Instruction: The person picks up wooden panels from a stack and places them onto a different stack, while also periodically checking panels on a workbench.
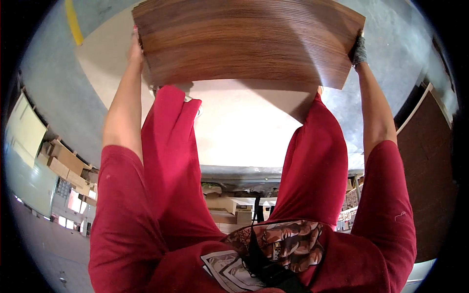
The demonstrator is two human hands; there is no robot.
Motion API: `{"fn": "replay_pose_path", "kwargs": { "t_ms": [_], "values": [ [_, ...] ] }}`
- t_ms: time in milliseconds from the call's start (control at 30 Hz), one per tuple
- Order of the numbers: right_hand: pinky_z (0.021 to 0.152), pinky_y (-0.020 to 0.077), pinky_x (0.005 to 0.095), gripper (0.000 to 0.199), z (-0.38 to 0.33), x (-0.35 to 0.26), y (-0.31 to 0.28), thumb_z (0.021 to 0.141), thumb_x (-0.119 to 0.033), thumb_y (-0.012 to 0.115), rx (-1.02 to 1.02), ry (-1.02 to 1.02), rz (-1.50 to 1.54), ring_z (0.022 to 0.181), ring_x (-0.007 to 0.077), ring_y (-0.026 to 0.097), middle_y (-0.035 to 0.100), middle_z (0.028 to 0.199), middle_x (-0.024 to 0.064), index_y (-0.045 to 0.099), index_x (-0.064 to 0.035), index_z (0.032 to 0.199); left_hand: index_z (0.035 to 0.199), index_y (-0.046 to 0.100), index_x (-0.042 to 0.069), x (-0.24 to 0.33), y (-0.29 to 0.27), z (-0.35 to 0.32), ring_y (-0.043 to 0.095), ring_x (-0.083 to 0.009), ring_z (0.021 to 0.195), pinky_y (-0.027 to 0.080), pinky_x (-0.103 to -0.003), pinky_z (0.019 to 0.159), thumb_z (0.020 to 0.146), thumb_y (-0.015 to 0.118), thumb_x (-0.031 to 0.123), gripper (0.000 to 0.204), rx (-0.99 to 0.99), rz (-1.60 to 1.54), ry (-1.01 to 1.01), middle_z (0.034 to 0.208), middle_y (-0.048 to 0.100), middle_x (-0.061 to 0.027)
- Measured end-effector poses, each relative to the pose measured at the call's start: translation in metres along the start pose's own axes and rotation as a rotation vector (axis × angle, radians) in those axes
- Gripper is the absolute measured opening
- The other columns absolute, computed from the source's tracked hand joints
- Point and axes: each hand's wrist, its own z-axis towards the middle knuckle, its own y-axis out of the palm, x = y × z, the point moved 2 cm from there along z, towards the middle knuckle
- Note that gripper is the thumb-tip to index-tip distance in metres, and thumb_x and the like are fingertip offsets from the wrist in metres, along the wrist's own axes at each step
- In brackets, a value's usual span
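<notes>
A wide brown wood-grain panel point(244, 44) is held out in front of me above my legs, its long side running left to right. My left hand point(135, 51) grips its left edge, with most of the fingers hidden at the edge. At the opposite edge my right hand point(360, 51), in a dark grey glove, is closed on the panel, its fingers largely out of sight. Both arms are stretched forward. Beneath the panel and between my legs lies a large pale board point(239, 132), partly in shadow.
Grey floor with a yellow line point(73, 22) shows at the far left. Pieces of light brown board or boxes point(71, 163) are piled to the left. On the right stands a large dark brown panel point(425, 166) with a pale edge.
</notes>
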Motion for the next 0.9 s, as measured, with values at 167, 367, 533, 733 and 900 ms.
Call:
{"fn": "replay_pose_path", "kwargs": {
  "t_ms": [167,367,533,733,900],
  "values": [
    [0.097,0.0387,0.0355,0.078,-0.004,-0.006,0.000,0.084,-0.066,0.045,-0.019,0.046,0.090,0.113,0.0269,0.046,0.048,0.130,0.0085,0.041,-0.0074,0.135,0.139,0.037,0.011,0.017,-0.062,-0.024,0.029,-0.0269,0.133,0.023,-0.044,0.107,0.075,0.043,0.075,0.091,0.009,0.175,0.034,0.144,0.035,-0.0100],
    [0.091,0.0415,0.0362,0.078,-0.001,-0.007,0.003,0.084,-0.068,0.043,0.001,0.059,0.048,0.107,0.0258,0.045,0.046,0.132,0.0054,0.041,-0.0090,0.135,0.143,0.028,0.015,-0.048,-0.075,-0.014,0.024,-0.0274,0.136,0.015,-0.046,0.109,0.078,0.041,0.073,0.088,-0.195,0.104,-0.184,0.147,0.029,-0.0102],
    [0.085,0.0442,0.0332,0.069,0.005,-0.005,-0.012,0.085,-0.065,0.043,-0.010,0.033,0.095,0.097,0.0212,0.049,0.053,0.116,0.0049,0.048,-0.0117,0.128,0.136,0.037,-0.001,-0.062,0.005,-0.026,0.038,-0.0265,0.128,0.026,-0.039,0.105,0.080,0.056,0.061,0.086,-0.164,0.011,0.015,0.137,0.042,-0.0126],
    [0.097,0.0377,0.0354,0.079,0.019,0.017,-0.004,0.084,-0.068,0.043,0.001,0.077,0.053,0.113,0.0247,0.043,0.044,0.131,0.0071,0.037,-0.0087,0.136,0.131,0.041,-0.005,-0.052,0.002,-0.014,0.052,-0.0267,0.110,0.042,-0.038,0.093,0.076,0.064,0.058,0.086,-0.069,-0.069,-0.028,0.124,0.050,-0.0181],
    [0.091,0.0410,0.0402,0.101,0.008,0.038,0.032,0.073,-0.080,0.038,0.395,0.084,-0.699,0.106,0.0343,0.054,0.056,0.115,0.0247,0.051,0.0091,0.117,0.131,0.041,-0.004,-0.080,-0.048,0.026,0.052,-0.0265,0.111,0.043,-0.037,0.093,0.077,0.065,0.056,0.084,-0.030,-0.125,-0.017,0.125,0.050,-0.0164]
  ]
}}
